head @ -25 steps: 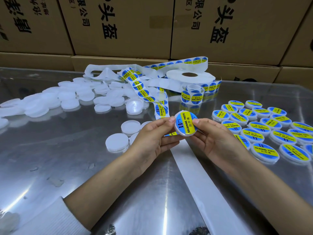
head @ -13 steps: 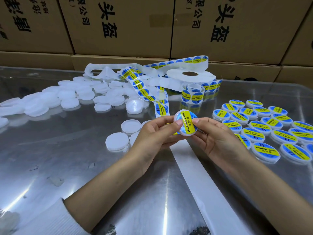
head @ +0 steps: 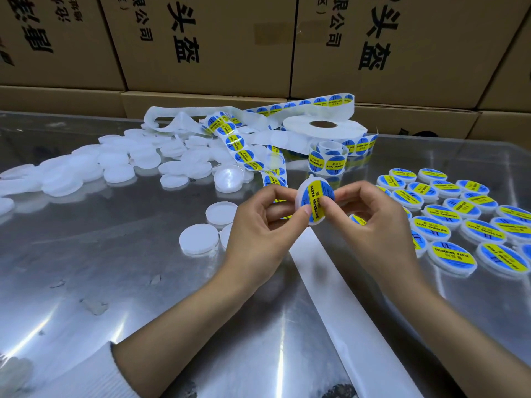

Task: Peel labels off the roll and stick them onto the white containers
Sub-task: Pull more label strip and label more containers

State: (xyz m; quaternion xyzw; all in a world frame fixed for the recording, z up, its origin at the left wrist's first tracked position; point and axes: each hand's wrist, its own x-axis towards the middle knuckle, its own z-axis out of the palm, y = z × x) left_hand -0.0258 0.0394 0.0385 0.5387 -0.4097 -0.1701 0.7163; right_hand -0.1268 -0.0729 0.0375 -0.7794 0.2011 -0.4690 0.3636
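Above the near middle of the shiny metal table (head: 86,282), both hands hold one small round white container (head: 315,201) up on edge, its blue-and-yellow label (head: 317,196) reading "SOLDERING PASTE" turned toward the camera. The left hand (head: 258,234) pinches the container's left rim, thumb pressed on the label's lower edge and fingers curled behind; the right hand (head: 373,225) pinches the right side, thumb on the label face and fingers curled around the back. Beneath the hands a bare strip of white backing paper (head: 344,305) runs toward the near edge. Just left of the left hand lie a few unlabeled white containers (head: 198,239), and to the right sits a cluster of labeled containers (head: 451,254) lying flat, labels up. Farther back on the left spreads a heap of plain white containers (head: 115,168). Behind the held container, a strip of labels (head: 238,150) trails loosely to the label roll (head: 324,130), lying flat near the far edge. Cardboard boxes (head: 201,44) printed with black characters stand stacked behind the table.
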